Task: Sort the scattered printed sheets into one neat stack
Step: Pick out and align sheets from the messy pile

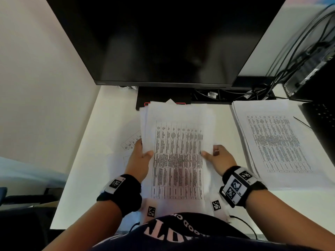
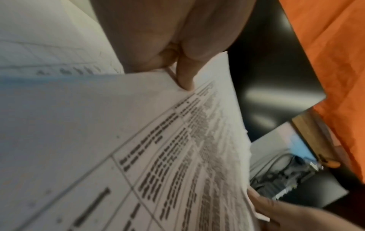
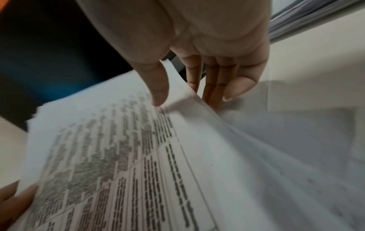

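Note:
I hold a bundle of printed sheets (image 1: 178, 153) with tables on them above the white desk (image 1: 112, 109), its edges uneven. My left hand (image 1: 140, 156) grips the bundle's left edge, thumb on top (image 2: 184, 78), fingers underneath. My right hand (image 1: 216, 156) grips the right edge, thumb on the top sheet (image 3: 160, 87) and fingers below (image 3: 215, 89). More loose sheets (image 1: 129, 144) lie on the desk under the bundle, partly hidden by it.
A second pile of printed sheets (image 1: 277, 142) lies at the right. A dark monitor (image 1: 163, 40) stands behind, its base (image 1: 163, 98) just beyond the bundle. Cables (image 1: 253, 91) and a black computer box (image 1: 311, 77) fill the back right. The desk's left edge is near.

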The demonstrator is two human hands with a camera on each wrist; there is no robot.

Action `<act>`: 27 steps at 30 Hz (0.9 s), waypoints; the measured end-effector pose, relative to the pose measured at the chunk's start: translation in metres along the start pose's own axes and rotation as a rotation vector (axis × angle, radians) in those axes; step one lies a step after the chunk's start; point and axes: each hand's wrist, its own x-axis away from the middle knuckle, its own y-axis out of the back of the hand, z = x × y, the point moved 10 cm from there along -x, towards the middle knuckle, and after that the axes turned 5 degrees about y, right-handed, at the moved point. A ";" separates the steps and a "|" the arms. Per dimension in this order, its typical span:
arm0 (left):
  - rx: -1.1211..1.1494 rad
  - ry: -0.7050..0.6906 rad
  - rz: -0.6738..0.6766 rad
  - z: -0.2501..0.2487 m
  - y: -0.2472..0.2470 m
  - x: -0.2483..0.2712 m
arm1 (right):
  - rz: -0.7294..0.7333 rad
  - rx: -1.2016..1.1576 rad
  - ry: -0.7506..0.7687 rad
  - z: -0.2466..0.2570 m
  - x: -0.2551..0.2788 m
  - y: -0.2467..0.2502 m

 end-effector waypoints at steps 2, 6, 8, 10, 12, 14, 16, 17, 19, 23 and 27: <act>0.056 -0.041 0.035 -0.017 0.007 0.005 | -0.015 -0.095 0.046 0.014 0.005 0.010; 0.130 -0.133 0.059 -0.057 0.023 0.011 | -0.060 -0.268 0.243 0.058 0.010 0.030; 0.127 -0.210 0.004 -0.083 0.034 0.013 | -0.105 -0.408 0.305 0.081 0.013 0.041; 0.164 -0.319 -0.097 -0.115 0.045 0.023 | -0.179 -0.478 0.400 0.110 0.025 0.056; 0.223 -0.454 -0.202 -0.146 0.055 0.040 | -0.281 -0.499 0.548 0.141 0.045 0.074; 0.247 -0.573 -0.285 -0.165 0.058 0.058 | -0.374 -0.502 0.680 0.161 0.066 0.087; 0.263 -0.621 -0.315 -0.166 0.055 0.068 | -0.392 -0.484 0.732 0.163 0.075 0.085; 0.263 -0.618 -0.311 -0.159 0.052 0.069 | -0.368 -0.474 0.721 0.159 0.073 0.079; 0.275 -0.586 -0.282 -0.145 0.045 0.067 | -0.293 -0.433 0.669 0.144 0.066 0.061; 0.256 -0.556 -0.257 -0.133 0.043 0.061 | -0.256 -0.392 0.583 0.127 0.059 0.048; 0.295 -0.533 -0.270 -0.139 0.047 0.052 | -0.291 -0.384 0.633 0.148 0.062 0.056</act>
